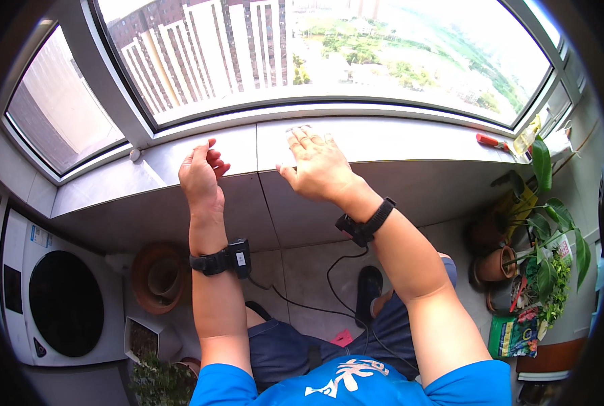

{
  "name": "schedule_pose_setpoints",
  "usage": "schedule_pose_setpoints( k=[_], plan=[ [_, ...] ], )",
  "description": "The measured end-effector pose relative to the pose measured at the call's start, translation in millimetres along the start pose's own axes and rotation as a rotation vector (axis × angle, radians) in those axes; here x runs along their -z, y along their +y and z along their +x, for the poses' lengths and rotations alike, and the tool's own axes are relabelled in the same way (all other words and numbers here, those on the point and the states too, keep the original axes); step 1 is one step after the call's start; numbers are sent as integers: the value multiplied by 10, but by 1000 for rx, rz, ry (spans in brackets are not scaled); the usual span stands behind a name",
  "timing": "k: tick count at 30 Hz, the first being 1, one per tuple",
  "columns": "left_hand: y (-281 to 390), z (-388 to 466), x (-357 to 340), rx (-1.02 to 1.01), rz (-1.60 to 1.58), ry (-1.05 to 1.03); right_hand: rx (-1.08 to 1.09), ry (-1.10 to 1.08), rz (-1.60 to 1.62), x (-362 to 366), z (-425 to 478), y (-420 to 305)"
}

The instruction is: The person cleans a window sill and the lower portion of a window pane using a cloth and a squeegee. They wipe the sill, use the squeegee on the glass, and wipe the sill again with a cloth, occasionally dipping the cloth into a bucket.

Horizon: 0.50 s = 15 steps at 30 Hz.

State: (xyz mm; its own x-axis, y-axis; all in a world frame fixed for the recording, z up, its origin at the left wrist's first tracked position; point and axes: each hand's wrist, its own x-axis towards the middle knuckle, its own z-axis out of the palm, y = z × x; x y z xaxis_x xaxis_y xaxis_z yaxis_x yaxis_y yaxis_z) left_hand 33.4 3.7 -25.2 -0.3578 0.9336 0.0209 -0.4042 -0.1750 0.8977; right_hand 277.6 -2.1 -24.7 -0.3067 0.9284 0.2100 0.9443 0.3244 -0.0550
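Above the pale tiled windowsill (pixel 403 139), my right hand (pixel 317 165) lies palm down with its fingers stretched towards the window and its thumb held apart. A small dark patch shows at its fingertips; I cannot tell what it is. To the left, my left hand (pixel 203 170) is over the front edge of the sill, its fingers loosely curled and nothing visible in them. A dark joint between tiles (pixel 257 147) runs between the two hands. Each wrist wears a black strap with a small device, the left device (pixel 239 259) and the right device (pixel 355 229), both wired.
A red-handled tool (pixel 490 141) and a clear yellowish bottle (pixel 526 139) sit at the sill's right end. Potted plants (pixel 497 264) and a green printed bag (pixel 514 335) stand on the right. At left are a front-loading washing machine (pixel 15 325) and a round terracotta pot (pixel 140 284).
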Motion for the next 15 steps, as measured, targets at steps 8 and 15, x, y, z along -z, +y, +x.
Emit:
schedule_pose_setpoints(
  k=[8,15],
  plan=[
    [-20,-36,-62,-9,25,-1,-43,32,-11,-42,-3,18],
    [-23,-20,-103,-19,1,0,-197,-47,-39,91,201,148]
  ],
)
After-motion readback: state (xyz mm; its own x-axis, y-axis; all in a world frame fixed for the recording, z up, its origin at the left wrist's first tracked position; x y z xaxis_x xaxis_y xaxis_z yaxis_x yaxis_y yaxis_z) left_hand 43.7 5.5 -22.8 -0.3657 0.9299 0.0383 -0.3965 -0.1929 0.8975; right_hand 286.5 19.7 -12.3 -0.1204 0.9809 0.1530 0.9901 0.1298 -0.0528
